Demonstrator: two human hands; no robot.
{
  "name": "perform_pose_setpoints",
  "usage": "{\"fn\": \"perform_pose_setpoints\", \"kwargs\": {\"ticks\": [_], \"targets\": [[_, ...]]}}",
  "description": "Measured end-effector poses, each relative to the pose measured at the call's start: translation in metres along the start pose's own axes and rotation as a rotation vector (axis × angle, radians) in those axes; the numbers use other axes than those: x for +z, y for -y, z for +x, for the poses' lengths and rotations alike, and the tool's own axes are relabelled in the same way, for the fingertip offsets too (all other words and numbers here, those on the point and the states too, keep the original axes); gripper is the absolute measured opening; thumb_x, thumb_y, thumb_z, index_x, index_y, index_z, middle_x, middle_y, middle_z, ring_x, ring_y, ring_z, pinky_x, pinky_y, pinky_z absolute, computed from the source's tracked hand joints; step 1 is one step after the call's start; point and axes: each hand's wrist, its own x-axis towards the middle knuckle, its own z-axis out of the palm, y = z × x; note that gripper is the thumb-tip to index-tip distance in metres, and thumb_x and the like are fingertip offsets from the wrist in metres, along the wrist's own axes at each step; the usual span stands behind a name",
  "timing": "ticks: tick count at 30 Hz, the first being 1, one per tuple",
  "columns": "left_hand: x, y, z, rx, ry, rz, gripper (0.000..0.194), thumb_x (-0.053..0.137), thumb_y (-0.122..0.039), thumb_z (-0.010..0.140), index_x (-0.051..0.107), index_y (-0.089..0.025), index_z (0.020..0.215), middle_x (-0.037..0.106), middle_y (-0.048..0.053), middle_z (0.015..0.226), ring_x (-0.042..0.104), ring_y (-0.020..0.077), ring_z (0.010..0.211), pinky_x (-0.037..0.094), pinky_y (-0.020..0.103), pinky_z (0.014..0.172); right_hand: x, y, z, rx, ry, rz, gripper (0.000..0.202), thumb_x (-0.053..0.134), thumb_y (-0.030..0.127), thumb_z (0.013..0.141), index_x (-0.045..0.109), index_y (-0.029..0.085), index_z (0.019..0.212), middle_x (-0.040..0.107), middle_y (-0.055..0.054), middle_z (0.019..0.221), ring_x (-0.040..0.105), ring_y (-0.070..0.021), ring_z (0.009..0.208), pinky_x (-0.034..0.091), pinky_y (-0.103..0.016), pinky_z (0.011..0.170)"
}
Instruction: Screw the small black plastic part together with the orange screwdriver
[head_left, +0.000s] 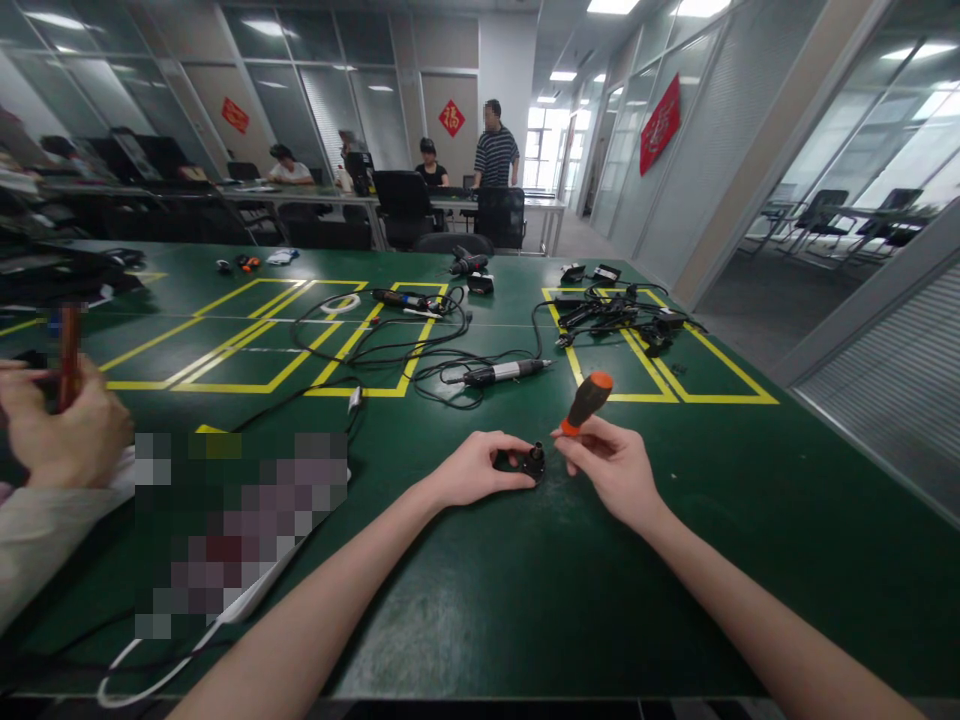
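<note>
My left hand (484, 470) reaches in from the left, its thumb and fingers closed around a small black round part (534, 464) on the green table. A short dark post stands up from the middle of that part. Just to the right, my right hand (611, 465) grips a screwdriver (587, 402) with a black and orange handle. The handle tilts up and to the right, its orange end uppermost. I cannot make out the screwdriver's shaft or tip. The two hands are a short gap apart.
Beyond my hands lies a grey and black corded electric screwdriver (504, 372) with looping cables. Black cabled devices (622, 318) are heaped at the right inside yellow tape lines. At the left, another person's hand (64, 430) holds a phone-like object. A white cable (127, 700) runs near the front edge.
</note>
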Motion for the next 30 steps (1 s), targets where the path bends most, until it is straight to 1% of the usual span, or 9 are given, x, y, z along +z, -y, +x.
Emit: {"fn": "perform_pose_setpoints", "kwargs": {"ticks": [3, 7, 10, 13, 17, 20, 25, 28, 30], "targets": [[-0.0002, -0.0009, -0.0001, 0.004, 0.005, -0.008, 0.042, 0.079, -0.038, 0.076, 0.073, -0.018, 0.113, 0.071, 0.003, 0.093, 0.059, 0.0154, 0.079, 0.044, 0.026, 0.073, -0.0004, -0.0019, 0.0002, 0.010, 0.000, 0.007, 0.015, 0.076, 0.031, 0.079, 0.071, 0.018, 0.083, 0.068, -0.002, 0.072, 0.057, -0.0122, 0.050, 0.050, -0.028, 0.050], [-0.0005, -0.0018, -0.0004, 0.021, 0.002, -0.013, 0.040, 0.079, -0.038, 0.077, 0.073, -0.019, 0.112, 0.071, 0.002, 0.092, 0.059, 0.0152, 0.079, 0.044, 0.026, 0.073, 0.0001, -0.0009, -0.0010, -0.064, 0.021, -0.028, 0.011, 0.071, 0.029, 0.083, 0.072, 0.019, 0.089, 0.070, -0.005, 0.088, 0.060, -0.0128, 0.056, 0.054, -0.030, 0.056], [-0.0005, -0.0020, -0.0004, 0.012, 0.002, -0.004, 0.042, 0.079, -0.039, 0.077, 0.073, -0.019, 0.113, 0.071, 0.002, 0.092, 0.059, 0.0155, 0.078, 0.044, 0.026, 0.073, -0.0007, 0.0013, -0.0023, -0.106, 0.007, -0.129, 0.009, 0.073, 0.027, 0.082, 0.074, 0.019, 0.086, 0.068, -0.003, 0.078, 0.059, -0.0138, 0.056, 0.052, -0.030, 0.055], [-0.0004, -0.0021, -0.0003, -0.003, 0.012, -0.003, 0.043, 0.079, -0.039, 0.077, 0.072, -0.019, 0.114, 0.071, 0.003, 0.093, 0.059, 0.0155, 0.078, 0.044, 0.026, 0.073, -0.0018, 0.0017, -0.0026, -0.092, -0.002, -0.178, 0.009, 0.074, 0.027, 0.081, 0.075, 0.018, 0.085, 0.066, -0.001, 0.069, 0.058, -0.0147, 0.054, 0.051, -0.031, 0.055], [-0.0005, -0.0023, 0.0001, 0.010, 0.009, -0.008, 0.039, 0.079, -0.037, 0.077, 0.073, -0.019, 0.112, 0.071, 0.002, 0.092, 0.059, 0.0144, 0.077, 0.044, 0.025, 0.072, -0.0011, -0.0004, -0.0019, -0.036, 0.009, -0.089, 0.015, 0.074, 0.030, 0.082, 0.074, 0.018, 0.090, 0.075, -0.005, 0.080, 0.061, -0.0149, 0.054, 0.054, -0.032, 0.057], [-0.0008, -0.0022, 0.0002, 0.016, 0.009, -0.003, 0.039, 0.079, -0.037, 0.076, 0.074, -0.019, 0.110, 0.071, 0.002, 0.091, 0.058, 0.0143, 0.077, 0.043, 0.025, 0.072, 0.0000, -0.0013, -0.0021, -0.046, 0.034, -0.036, 0.015, 0.072, 0.030, 0.084, 0.073, 0.018, 0.092, 0.076, -0.006, 0.086, 0.063, -0.0147, 0.055, 0.056, -0.032, 0.059], [-0.0007, -0.0021, 0.0000, 0.013, 0.005, -0.017, 0.040, 0.079, -0.037, 0.077, 0.073, -0.019, 0.112, 0.071, 0.002, 0.093, 0.058, 0.0142, 0.077, 0.043, 0.025, 0.072, -0.0019, -0.0027, -0.0024, -0.094, -0.018, -0.133, 0.012, 0.075, 0.029, 0.081, 0.072, 0.018, 0.079, 0.072, -0.004, 0.078, 0.058, -0.0127, 0.052, 0.051, -0.029, 0.053], [-0.0007, -0.0024, 0.0000, 0.007, 0.007, -0.013, 0.041, 0.079, -0.037, 0.077, 0.073, -0.019, 0.113, 0.071, 0.002, 0.093, 0.058, 0.0147, 0.078, 0.044, 0.025, 0.073, -0.0028, -0.0029, -0.0021, -0.067, -0.002, -0.130, 0.012, 0.077, 0.030, 0.080, 0.072, 0.018, 0.082, 0.070, -0.002, 0.071, 0.059, -0.0141, 0.052, 0.052, -0.030, 0.055], [-0.0010, -0.0027, 0.0000, 0.003, 0.011, -0.009, 0.041, 0.079, -0.037, 0.077, 0.073, -0.019, 0.112, 0.071, 0.002, 0.092, 0.059, 0.0149, 0.078, 0.044, 0.026, 0.073, -0.0020, -0.0019, -0.0023, -0.049, 0.024, -0.077, 0.014, 0.074, 0.031, 0.082, 0.073, 0.018, 0.089, 0.073, -0.004, 0.076, 0.061, -0.0149, 0.054, 0.054, -0.032, 0.057]]}}
